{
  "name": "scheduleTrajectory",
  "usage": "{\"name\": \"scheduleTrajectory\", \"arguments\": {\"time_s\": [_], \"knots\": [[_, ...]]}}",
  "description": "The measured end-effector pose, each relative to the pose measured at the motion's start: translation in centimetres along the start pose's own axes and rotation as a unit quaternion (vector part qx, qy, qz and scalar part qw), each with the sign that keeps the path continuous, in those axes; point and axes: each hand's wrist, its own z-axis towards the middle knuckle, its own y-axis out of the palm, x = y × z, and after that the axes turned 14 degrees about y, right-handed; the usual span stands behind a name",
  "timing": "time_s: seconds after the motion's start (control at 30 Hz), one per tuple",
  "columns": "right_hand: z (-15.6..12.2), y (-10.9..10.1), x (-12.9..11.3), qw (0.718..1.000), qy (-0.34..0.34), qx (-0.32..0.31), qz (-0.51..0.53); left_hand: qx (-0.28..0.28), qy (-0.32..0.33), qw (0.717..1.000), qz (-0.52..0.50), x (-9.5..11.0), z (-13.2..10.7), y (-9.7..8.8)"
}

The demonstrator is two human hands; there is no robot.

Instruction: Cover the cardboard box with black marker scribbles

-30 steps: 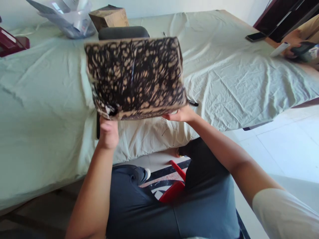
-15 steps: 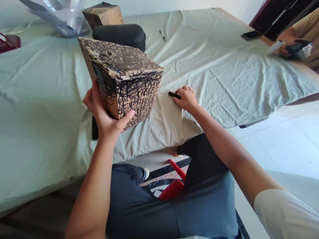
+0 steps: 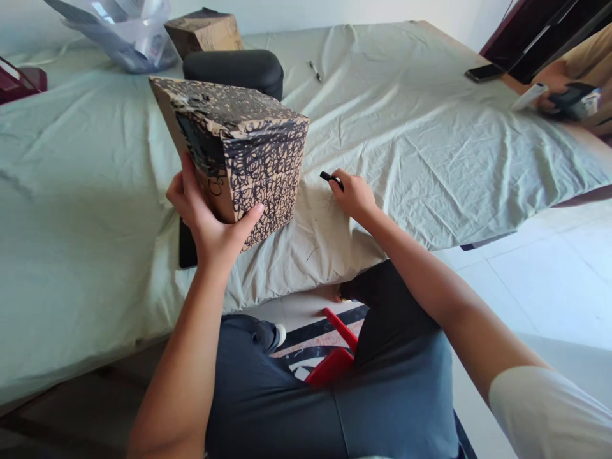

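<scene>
A cardboard box (image 3: 268,172), its top and front covered in black looping scribbles, stands tilted at the near edge of the cloth-covered table (image 3: 406,146). My left hand (image 3: 210,223) grips its lower near corner, thumb on the scribbled front and fingers along the left side. Black tape covers part of that side. To the right of the box, my right hand (image 3: 354,194) is closed around a black marker (image 3: 329,179), whose end points left towards the box. Partly hidden under my left hand and the box is a flat black object (image 3: 187,245).
Behind the box lie a black case (image 3: 234,71), a smaller cardboard box (image 3: 205,33) and a clear plastic bag (image 3: 129,38). A pen (image 3: 315,71) rests further back. At right are a phone (image 3: 484,72) and another person's hand (image 3: 554,86) holding a dark object.
My right hand has drawn its fingers in around the marker and moved slightly up and left. The box has tilted a little in my left hand; the view has shifted slightly.
</scene>
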Motion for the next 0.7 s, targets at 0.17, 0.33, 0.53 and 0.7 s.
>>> {"name": "scheduleTrajectory", "arguments": {"time_s": [0.17,0.33,0.53,0.7], "knots": [[0.0,0.5,0.0,1.0,-0.016,0.004,-0.019,-0.026,-0.01,0.999,0.04,1.4,0.1,-0.2],[0.0,1.1,0.0,0.999,-0.009,0.023,-0.048,-0.031,-0.029,0.998,0.036,1.5,0.2,-0.4],[0.2,1.3,0.0,0.998,-0.006,0.027,-0.049,-0.053,-0.049,0.997,0.036,0.6,0.2,-0.9],[0.4,0.5,-0.7,0.998,-0.007,-0.018,-0.054,-0.012,-0.031,0.999,0.033,0.9,-0.2,-0.4]]}}
